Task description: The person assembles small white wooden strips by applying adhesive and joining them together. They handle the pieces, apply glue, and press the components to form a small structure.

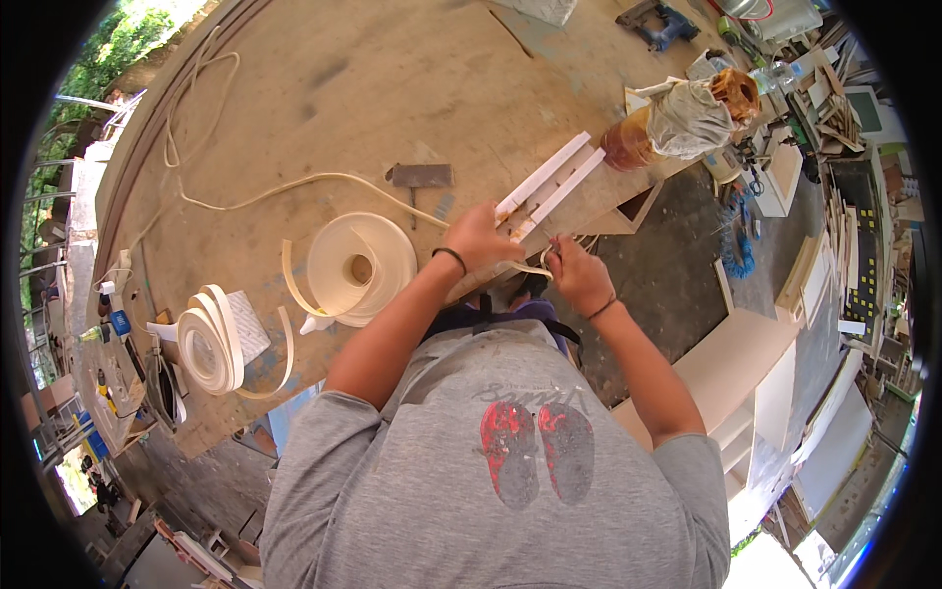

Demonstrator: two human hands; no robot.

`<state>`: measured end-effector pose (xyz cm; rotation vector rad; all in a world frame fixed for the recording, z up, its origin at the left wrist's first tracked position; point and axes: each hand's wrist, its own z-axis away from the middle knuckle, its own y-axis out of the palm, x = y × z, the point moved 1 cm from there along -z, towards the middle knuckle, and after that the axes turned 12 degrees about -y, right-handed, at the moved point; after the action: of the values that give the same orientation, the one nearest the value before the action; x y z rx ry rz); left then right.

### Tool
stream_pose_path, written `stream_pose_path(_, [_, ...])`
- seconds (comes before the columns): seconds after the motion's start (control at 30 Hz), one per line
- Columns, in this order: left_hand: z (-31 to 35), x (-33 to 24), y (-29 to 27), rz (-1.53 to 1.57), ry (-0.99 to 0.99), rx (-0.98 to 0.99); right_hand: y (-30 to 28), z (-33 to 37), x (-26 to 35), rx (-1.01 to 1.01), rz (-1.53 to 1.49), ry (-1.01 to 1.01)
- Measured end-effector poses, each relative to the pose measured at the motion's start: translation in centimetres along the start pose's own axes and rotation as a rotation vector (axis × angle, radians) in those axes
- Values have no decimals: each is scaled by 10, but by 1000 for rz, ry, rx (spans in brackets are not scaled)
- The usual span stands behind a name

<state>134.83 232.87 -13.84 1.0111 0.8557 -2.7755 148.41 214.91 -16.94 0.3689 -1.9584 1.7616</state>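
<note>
My left hand (478, 238) is closed over the near end of a narrow white channel-shaped piece (543, 177) with two parallel walls, lying at the table's near edge. Its fingertips are partly hidden. Just to the right, my right hand (581, 275) is closed, thumb and fingers pinched together near a thin cream strip (535, 268). What the right fingers hold is too small to make out. The strip passes below my left hand. Left of my left forearm lies a large cream roll of edge banding (329, 267), with a smaller roll (204, 353) farther left.
Beyond the channel piece, an amber container (628, 142) carries a draped cloth (687, 118). A flat-headed tool (422, 176) lies on the wooden table (294, 118) near a long cream cord (285, 182). A blue nail gun (667, 27) is at the far edge; a pale cabinet (706, 368) stands right.
</note>
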Motion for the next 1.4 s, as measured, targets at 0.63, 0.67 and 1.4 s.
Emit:
stream_pose_path(0.63, [16,-4,46,-224,146,-542,-51,10,60,169,171,208])
stream_pose_path(0.67, [18,-6,43,-203,108,-503,-49,12,60,152,150,216])
stream_pose_path(1.4, [-9,-32,-5,-285,112,-374,-55,62,38,-287,-288,455])
